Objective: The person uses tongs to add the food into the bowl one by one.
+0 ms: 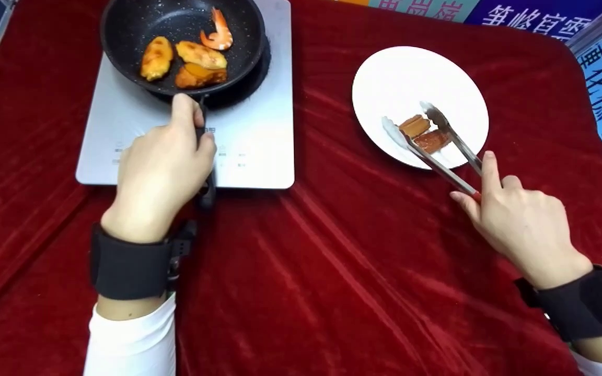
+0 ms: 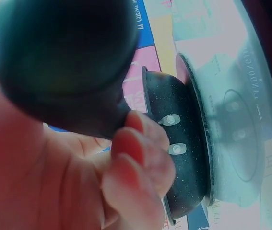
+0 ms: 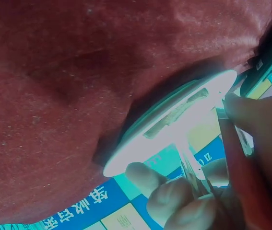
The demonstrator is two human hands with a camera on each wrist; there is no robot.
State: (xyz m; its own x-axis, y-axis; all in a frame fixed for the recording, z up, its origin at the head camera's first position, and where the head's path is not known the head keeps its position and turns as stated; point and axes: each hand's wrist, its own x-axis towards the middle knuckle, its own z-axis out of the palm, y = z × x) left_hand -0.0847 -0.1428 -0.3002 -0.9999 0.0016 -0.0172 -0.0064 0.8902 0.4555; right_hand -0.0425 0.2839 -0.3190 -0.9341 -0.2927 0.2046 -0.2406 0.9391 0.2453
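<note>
Over hob (image 1: 259, 151), cropped pan (image 1: 186, 26), left grip (image 1: 168, 156) curled round part-hidden handle (image 1: 208, 193), right grip (image 1: 528, 224) holding tongs (image 1: 444, 168)

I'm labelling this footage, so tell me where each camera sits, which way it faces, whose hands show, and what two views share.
Head: worn on the head, facing forward and down at the frying pan and plate; left hand, right hand and white sleeves show.
Left wrist: facing past the pan's handle to its outer side; left fingers show.
Right wrist: facing past the tongs toward the plate's edge; right fingers show.
Shared: head and left wrist, the pan; head and right wrist, the plate.
</note>
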